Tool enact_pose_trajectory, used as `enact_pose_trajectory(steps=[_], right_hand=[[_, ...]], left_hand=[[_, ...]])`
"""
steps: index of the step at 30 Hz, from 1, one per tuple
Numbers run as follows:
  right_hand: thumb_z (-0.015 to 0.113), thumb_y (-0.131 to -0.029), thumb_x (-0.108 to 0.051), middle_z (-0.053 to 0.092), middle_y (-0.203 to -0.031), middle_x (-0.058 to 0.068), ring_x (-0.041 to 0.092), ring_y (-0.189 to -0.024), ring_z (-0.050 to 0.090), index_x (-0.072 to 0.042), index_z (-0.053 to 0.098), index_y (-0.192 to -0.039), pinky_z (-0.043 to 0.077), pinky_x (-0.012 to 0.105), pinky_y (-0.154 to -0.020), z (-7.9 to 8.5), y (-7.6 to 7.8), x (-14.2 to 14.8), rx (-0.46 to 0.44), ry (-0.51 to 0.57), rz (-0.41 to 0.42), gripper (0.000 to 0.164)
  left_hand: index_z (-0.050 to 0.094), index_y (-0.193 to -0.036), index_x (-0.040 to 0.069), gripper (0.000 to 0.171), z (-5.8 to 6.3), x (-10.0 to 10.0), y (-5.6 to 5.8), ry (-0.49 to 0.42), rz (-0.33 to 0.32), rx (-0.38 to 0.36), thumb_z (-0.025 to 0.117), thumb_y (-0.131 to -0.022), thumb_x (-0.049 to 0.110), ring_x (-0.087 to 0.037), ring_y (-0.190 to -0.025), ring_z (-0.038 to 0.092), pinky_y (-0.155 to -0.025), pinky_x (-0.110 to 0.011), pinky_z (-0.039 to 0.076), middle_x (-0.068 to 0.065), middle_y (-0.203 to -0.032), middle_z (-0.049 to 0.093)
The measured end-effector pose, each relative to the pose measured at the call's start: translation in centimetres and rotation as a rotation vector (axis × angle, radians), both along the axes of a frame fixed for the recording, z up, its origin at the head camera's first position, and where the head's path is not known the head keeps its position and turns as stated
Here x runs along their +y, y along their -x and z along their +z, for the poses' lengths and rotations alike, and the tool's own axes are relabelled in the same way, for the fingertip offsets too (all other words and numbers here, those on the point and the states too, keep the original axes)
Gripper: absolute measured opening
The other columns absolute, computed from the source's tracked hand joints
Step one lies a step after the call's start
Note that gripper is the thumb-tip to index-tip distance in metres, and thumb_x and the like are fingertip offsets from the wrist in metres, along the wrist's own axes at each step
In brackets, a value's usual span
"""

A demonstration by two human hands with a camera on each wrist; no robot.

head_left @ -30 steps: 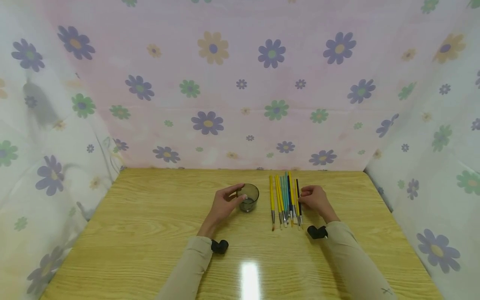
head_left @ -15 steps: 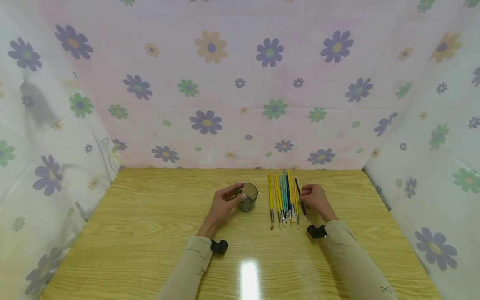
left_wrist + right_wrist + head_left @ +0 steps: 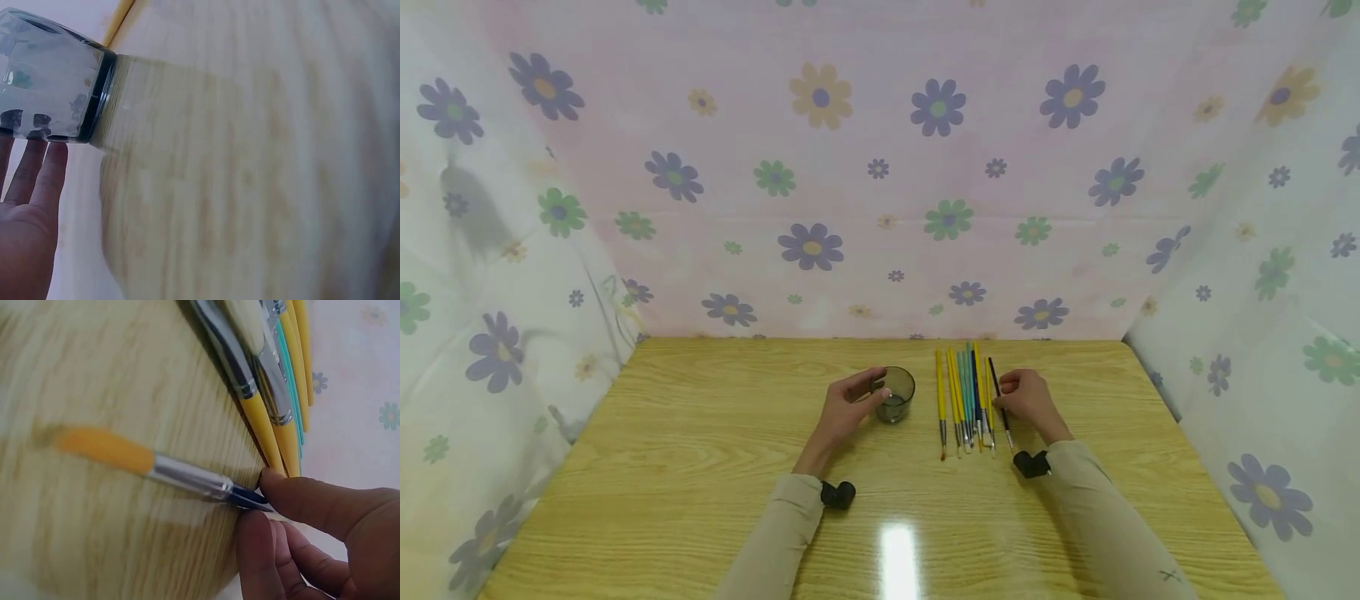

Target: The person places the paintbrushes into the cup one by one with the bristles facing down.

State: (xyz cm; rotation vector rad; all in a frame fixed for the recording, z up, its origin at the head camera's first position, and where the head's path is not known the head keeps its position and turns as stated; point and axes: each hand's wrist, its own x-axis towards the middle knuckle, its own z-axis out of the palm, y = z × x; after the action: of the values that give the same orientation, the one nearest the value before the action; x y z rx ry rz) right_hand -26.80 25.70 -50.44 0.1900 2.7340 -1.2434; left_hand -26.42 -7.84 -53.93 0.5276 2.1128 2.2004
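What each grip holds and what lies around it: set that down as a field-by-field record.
Left grip: holds a smoky, see-through, round-rimmed tumbler
Right grip: pinches a slim, dark-handled, orange-bristled paintbrush
Between them: a row of slim paintbrushes with yellow, teal and dark blue handles
Brush direction: bristled ends toward the person
Surface: yellowish wood-grain tabletop
Behind: pink flower-print backdrop

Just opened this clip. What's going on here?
A person's left hand holds a tinted glass cup, while the right hand pinches a dark-handled paintbrush. The other brushes, yellow and teal among them, lie side by side on the wood-grain table, right of the glass cup. No brush is in the cup.
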Motion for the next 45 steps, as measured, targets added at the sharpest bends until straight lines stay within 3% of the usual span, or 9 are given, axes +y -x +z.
enact_pose_trajectory(steps=[10,19,32,34,37,40,42,44,45], right_hand=[[0.071,-0.085,-0.001,0.064,-0.102,0.022,0.030,-0.087,0.064,0.015,0.060,-0.122,0.058,0.032,-0.067,0.1,0.6,0.0,-0.022,-0.067,0.037,0.042],[0.077,-0.085,-0.012,0.066,-0.108,0.023,0.035,-0.099,0.065,0.013,0.061,-0.122,0.055,0.048,-0.091,0.1,0.8,-0.2,-0.018,-0.189,0.066,0.047],[0.074,-0.086,-0.008,0.065,-0.104,0.021,0.034,-0.094,0.064,0.012,0.060,-0.122,0.056,0.047,-0.085,0.4,-0.1,-0.3,-0.038,-0.183,0.046,0.043],[0.076,-0.084,-0.009,0.065,-0.096,0.017,0.030,-0.087,0.063,0.011,0.062,-0.116,0.056,0.046,-0.082,0.3,-0.2,-0.4,-0.024,-0.206,0.055,0.041],[0.078,-0.080,-0.012,0.048,-0.068,0.004,0.019,-0.064,0.047,0.000,0.057,-0.080,0.045,0.035,-0.065,0.1,-0.1,-0.6,-0.009,-0.262,0.078,0.024],[0.077,-0.078,-0.014,0.027,-0.063,-0.001,0.016,-0.060,0.027,-0.011,0.035,-0.067,0.026,0.033,-0.061,0.1,0.1,-0.7,-0.005,-0.299,0.095,0.044],[0.077,-0.079,-0.016,0.039,-0.063,0.003,0.018,-0.060,0.038,-0.007,0.044,-0.067,0.034,0.032,-0.060,0.1,0.1,-0.5,-0.005,-0.308,0.096,0.036],[0.077,-0.079,-0.017,0.060,-0.078,0.016,0.027,-0.072,0.056,0.005,0.061,-0.083,0.050,0.038,-0.068,0.2,0.1,-0.2,-0.022,-0.284,0.084,0.027],[0.077,-0.080,-0.016,0.066,-0.092,0.024,0.033,-0.081,0.062,0.010,0.065,-0.096,0.055,0.043,-0.076,0.2,0.0,0.0,-0.028,-0.270,0.082,0.033]], left_hand=[[0.062,-0.138,0.000,0.043,0.1,0.1,-0.1,-0.030,-0.006,-0.024,0.070,-0.097,0.008,-0.039,-0.131,0.056,-0.106,-0.035,0.051,-0.022,-0.141,0.060],[0.057,-0.139,-0.008,0.044,0.1,0.3,-0.1,-0.039,-0.015,0.001,0.067,-0.098,0.004,-0.047,-0.132,0.053,-0.106,-0.031,0.051,-0.031,-0.142,0.055],[0.059,-0.139,-0.004,0.043,0.1,0.3,0.1,-0.034,-0.013,0.004,0.068,-0.098,0.005,-0.047,-0.132,0.053,-0.101,-0.026,0.053,-0.025,-0.141,0.058],[0.060,-0.139,-0.002,0.043,0.1,0.3,0.1,-0.030,-0.009,0.002,0.068,-0.098,0.006,-0.046,-0.132,0.053,-0.099,-0.024,0.053,-0.024,-0.141,0.059],[0.061,-0.138,-0.001,0.042,0.2,0.3,0.1,-0.013,0.001,0.000,0.069,-0.098,0.008,-0.043,-0.130,0.056,-0.096,-0.023,0.054,-0.023,-0.140,0.060],[0.062,-0.138,0.000,0.042,0.3,0.3,0.1,0.002,0.005,-0.003,0.070,-0.097,0.009,-0.040,-0.130,0.057,-0.096,-0.023,0.054,-0.022,-0.140,0.061],[0.062,-0.138,0.000,0.042,0.4,0.3,0.2,0.006,0.002,-0.008,0.070,-0.098,0.009,-0.040,-0.130,0.056,-0.096,-0.023,0.055,-0.022,-0.140,0.060],[0.061,-0.138,0.000,0.043,0.4,0.4,0.2,0.007,-0.004,-0.015,0.070,-0.098,0.009,-0.041,-0.131,0.056,-0.096,-0.023,0.055,-0.022,-0.141,0.060],[0.061,-0.139,0.000,0.043,0.4,0.4,0.2,0.006,-0.007,-0.017,0.069,-0.098,0.010,-0.041,-0.132,0.055,-0.096,-0.023,0.054,-0.021,-0.141,0.060]])
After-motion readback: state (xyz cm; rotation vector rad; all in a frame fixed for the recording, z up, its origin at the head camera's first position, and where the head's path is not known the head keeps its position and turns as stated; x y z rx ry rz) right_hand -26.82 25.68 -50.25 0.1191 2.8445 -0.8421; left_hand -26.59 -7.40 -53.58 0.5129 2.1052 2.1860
